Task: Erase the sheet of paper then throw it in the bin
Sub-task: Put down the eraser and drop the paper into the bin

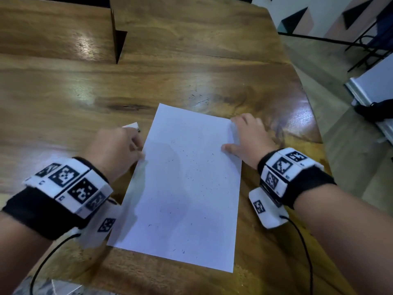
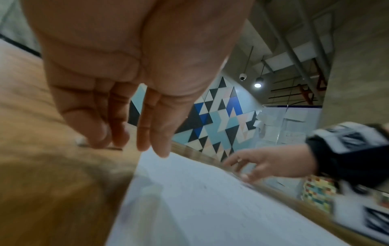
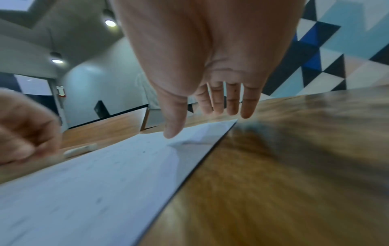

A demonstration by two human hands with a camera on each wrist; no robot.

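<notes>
We see the sheet of paper (image 1: 182,186) flat on the wooden table (image 1: 191,60), long axis running away from us, far end tilted slightly left. Eraser crumbs dot it. Right hand (image 1: 251,137) rests at the sheet's far right corner: thumb on the paper, fingers straight and spread past the edge onto the table, so this grip is apart, clamping nothing. In the right wrist view the paper buckles up slightly just beside the thumb (image 3: 174,126). Left hand (image 1: 114,147) sits at the sheet's left edge, fingertips touching it; its fingers (image 2: 155,133) look loosely extended and hold nothing. A white eraser (image 1: 132,125) lies just beyond the left grip, off the paper. Bare table ahead of both grips; the table's rounded edge is near the right grip's outer side.
</notes>
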